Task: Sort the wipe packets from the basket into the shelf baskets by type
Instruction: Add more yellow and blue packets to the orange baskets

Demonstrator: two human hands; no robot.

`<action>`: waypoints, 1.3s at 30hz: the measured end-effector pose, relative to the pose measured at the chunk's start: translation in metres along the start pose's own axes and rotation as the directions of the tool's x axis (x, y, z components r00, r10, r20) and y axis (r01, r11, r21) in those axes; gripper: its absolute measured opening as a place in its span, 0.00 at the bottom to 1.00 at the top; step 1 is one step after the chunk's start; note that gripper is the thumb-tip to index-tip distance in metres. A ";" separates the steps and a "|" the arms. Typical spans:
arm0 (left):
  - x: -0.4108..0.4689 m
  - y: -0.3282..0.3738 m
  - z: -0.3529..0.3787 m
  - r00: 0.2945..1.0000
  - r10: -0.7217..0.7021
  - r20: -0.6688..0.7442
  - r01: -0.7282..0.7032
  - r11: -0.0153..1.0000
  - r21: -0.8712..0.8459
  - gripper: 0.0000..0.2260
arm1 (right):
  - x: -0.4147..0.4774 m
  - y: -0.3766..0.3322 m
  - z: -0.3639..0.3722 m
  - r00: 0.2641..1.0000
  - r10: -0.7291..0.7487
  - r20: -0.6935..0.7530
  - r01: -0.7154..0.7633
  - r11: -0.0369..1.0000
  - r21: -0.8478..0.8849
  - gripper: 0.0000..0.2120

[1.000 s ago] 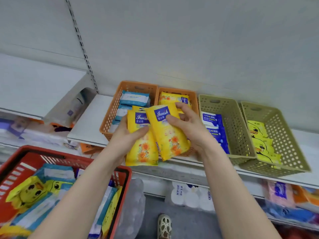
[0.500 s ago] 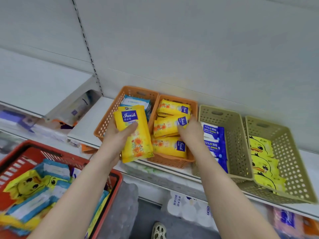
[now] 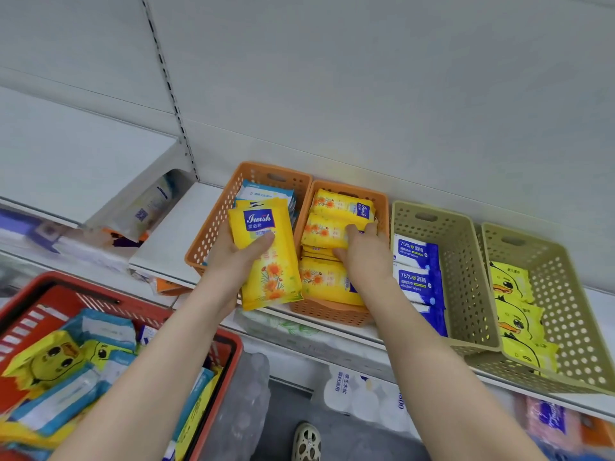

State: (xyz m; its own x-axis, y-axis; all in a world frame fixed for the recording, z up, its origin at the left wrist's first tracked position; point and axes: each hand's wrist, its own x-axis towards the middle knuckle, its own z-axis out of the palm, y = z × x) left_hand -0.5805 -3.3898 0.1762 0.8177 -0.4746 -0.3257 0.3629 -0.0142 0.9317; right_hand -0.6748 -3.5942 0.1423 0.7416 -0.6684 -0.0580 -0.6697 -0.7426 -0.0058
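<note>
Head cam, looks down at shelf (image 3: 173,234) w/ 4 baskets in a row.

L hand (image 3: 233,257) grips a yellow Iwish packet (image 3: 271,281), thumb curled across its front, fingers behind. Packet is upright, label at top, flower print at bottom, held in air over front corner of the left orange basket (image 3: 213,227). A 2nd yellow pkt edge peeks out behind its top; can't tell if there are more.

R hand (image 3: 362,257) is down inside the right orange basket (image 3: 332,314), fingers curled over the end of the middle yellow pkt (image 3: 327,232), thumb at its lower edge. That pkt lies sideways on a stack, w/ another yellow pkt behind it and another in front, all same flower type.

Left orange basket holds blue-white pkts (image 3: 266,194), partly hidden by the held packet.

Next right, beige basket (image 3: 466,261) w/ blue alcohol wipes (image 3: 416,254) lined along its left wall. Far-right beige basket (image 3: 565,294) w/ yellow duck pkts (image 3: 512,284) in a row.

Lower left, red shopping basket (image 3: 229,354) under the L forearm, holds a mixed pile of duck, blue-white and yellow pkts.

Lower shelf has white rolls, blurry. A shoe (image 3: 306,440) shows on the floor, bottom centre.
</note>
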 end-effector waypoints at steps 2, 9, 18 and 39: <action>0.001 0.001 0.000 1.000 -0.011 0.006 0.011 1.000 -0.006 0.26 | 0.002 -0.001 0.002 1.000 -0.006 -0.010 0.006 1.000 -0.009 0.26; -0.003 0.005 0.005 0.992 -0.100 0.075 0.107 0.990 -0.088 0.18 | -0.008 0.002 -0.016 0.997 -0.006 -0.079 0.022 0.979 0.203 0.23; -0.018 0.004 0.023 0.974 0.050 0.221 -0.066 0.996 0.064 0.33 | -0.054 -0.028 -0.067 0.988 -0.148 0.035 0.037 0.463 0.886 0.31; -0.012 -0.001 0.008 0.995 0.055 -0.083 -0.069 0.984 -0.167 0.18 | -0.047 0.039 -0.056 0.899 0.437 0.010 -0.147 0.280 0.949 0.09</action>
State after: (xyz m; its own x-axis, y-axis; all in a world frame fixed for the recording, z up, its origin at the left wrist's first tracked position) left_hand -0.5941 -3.3911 0.1799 0.8709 -0.3996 -0.2861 0.3755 0.1654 0.9120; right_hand -0.7337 -3.5936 0.2005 0.3740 -0.9252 -0.0646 -0.3334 -0.0691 -0.9402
